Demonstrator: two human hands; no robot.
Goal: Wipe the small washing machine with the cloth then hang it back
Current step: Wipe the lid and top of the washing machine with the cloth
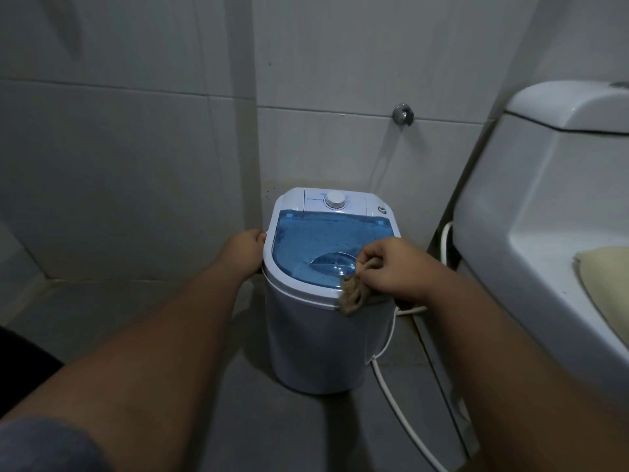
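The small washing machine (pixel 313 338) stands on the floor against the tiled wall, white with a blue see-through lid (pixel 313 247) and a white dial (pixel 335 199) at the back. My left hand (pixel 243 252) grips the machine's left rim. My right hand (pixel 394 267) is closed on a bunched beige cloth (pixel 354 294) at the front right edge of the lid; the cloth hangs a little over the rim.
A white toilet (pixel 544 206) with its cistern fills the right side, close to the machine. A white hose (pixel 405 413) runs along the floor from the machine's right side. A metal wall fitting (pixel 403 113) sits above. Tiled walls (pixel 119 165) form a corner behind.
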